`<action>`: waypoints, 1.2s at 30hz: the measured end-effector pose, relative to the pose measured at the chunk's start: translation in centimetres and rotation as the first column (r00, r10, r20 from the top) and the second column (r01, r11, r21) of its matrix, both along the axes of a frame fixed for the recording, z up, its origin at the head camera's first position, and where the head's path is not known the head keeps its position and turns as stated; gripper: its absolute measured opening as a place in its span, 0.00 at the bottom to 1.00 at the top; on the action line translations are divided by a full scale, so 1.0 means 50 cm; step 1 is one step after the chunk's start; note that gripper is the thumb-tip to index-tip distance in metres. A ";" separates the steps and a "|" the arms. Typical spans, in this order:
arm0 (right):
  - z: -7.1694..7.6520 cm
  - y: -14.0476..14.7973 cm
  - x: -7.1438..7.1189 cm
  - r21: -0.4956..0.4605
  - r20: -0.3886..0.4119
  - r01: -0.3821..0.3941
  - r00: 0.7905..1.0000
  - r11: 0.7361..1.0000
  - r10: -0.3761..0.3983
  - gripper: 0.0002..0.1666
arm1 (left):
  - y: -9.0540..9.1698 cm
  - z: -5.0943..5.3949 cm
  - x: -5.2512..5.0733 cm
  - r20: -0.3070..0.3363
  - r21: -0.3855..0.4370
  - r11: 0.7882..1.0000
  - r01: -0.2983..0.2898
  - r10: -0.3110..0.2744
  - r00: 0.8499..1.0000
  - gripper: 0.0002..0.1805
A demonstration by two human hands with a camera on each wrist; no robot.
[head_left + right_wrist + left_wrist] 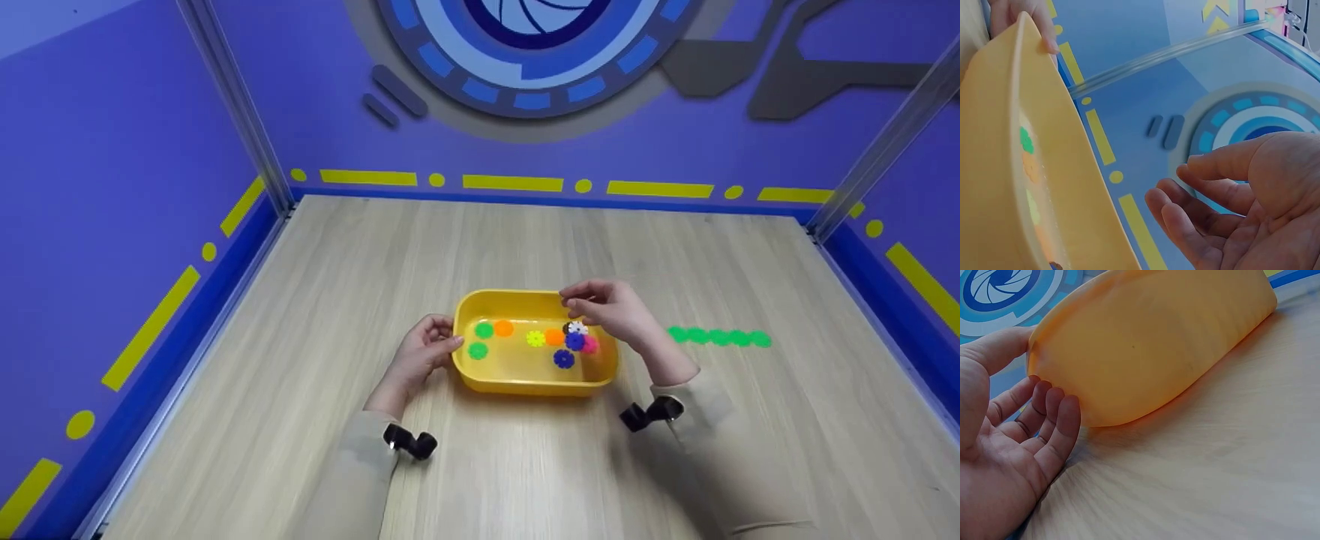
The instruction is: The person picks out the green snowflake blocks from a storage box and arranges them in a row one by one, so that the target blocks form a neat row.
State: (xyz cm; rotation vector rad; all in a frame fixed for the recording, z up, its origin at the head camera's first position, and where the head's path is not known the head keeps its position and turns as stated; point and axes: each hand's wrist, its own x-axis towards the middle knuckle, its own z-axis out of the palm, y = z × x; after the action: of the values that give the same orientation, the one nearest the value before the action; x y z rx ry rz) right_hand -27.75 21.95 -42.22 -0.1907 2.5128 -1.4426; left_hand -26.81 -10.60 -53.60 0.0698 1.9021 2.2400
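Note:
A yellow plastic tub (pixel 525 387) sits on the table. My left hand (pixel 416 358) holds its left end; the left wrist view shows the thumb at the rim and the fingertips against the outer wall (pixel 1151 354). Over the back right corner hovers my right hand (pixel 619 311), its fingers loosely bent with nothing visible between them (pixel 1241 202). Flower-shaped discs lie inside the tub: green (pixel 478 351) and orange (pixel 503 328) on the left, a yellow disc (pixel 535 339) near the middle. Dark blue (pixel 564 359), white (pixel 577 328) and pink (pixel 590 344) discs gather on the right.
Right of the tub, a row of joined green discs (pixel 720 337) lies on the wooden table (pixel 480 465). Blue-purple panels with yellow marks (pixel 512 183) stand at the back and both sides, with metal posts (pixel 240 105) at the corners.

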 end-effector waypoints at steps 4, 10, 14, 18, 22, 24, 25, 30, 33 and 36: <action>-0.004 -0.027 -0.004 -0.003 0.014 -0.021 1.000 1.000 0.021 0.18 | -0.001 -0.001 0.000 -0.004 0.012 1.000 0.004 -0.004 1.000 0.19; -0.014 -0.069 -0.007 0.002 -0.031 -0.073 0.997 0.997 0.073 0.17 | 0.000 0.000 0.000 0.001 0.032 0.999 0.005 -0.005 1.000 0.17; -0.023 -0.100 -0.006 0.015 -0.026 -0.089 0.996 0.996 0.090 0.15 | -0.001 0.001 0.002 0.002 0.034 0.999 0.007 -0.007 1.000 0.18; -0.033 -0.130 -0.008 0.045 -0.003 -0.101 0.995 0.994 0.101 0.14 | 0.000 0.000 0.001 0.006 0.034 0.999 0.007 -0.008 1.000 0.20; -0.041 -0.156 -0.013 0.048 -0.018 -0.137 0.990 0.989 0.138 0.14 | 0.001 0.000 0.001 0.014 0.039 0.999 0.005 -0.006 1.000 0.19; -0.044 -0.168 -0.016 0.042 -0.022 -0.149 0.988 0.988 0.150 0.14 | 0.001 0.001 0.000 0.018 0.043 0.999 0.004 -0.005 1.000 0.19; -0.046 -0.174 -0.018 0.039 -0.025 -0.155 0.987 0.987 0.156 0.15 | 0.001 0.000 0.000 0.017 0.043 0.999 0.006 -0.007 1.000 0.19; -0.057 -0.203 -0.026 0.064 -0.014 -0.178 0.984 0.982 0.179 0.14 | -0.001 0.000 0.001 0.020 0.035 0.999 0.009 -0.009 1.000 0.18; -0.069 -0.218 -0.031 0.111 -0.012 -0.204 0.978 0.973 0.207 0.12 | -0.002 0.001 0.000 0.022 0.034 0.999 0.014 -0.015 1.000 0.17; -0.080 -0.230 -0.038 0.154 -0.014 -0.233 0.971 0.960 0.238 0.12 | -0.002 0.001 0.000 0.013 0.039 0.999 0.024 -0.024 1.000 0.18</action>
State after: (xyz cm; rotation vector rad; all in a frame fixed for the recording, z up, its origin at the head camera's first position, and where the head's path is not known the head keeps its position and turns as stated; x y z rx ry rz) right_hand -29.63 10.46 -46.21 -0.4715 2.5105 -1.1616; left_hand -26.82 -10.70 -53.56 0.0824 1.8415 2.2558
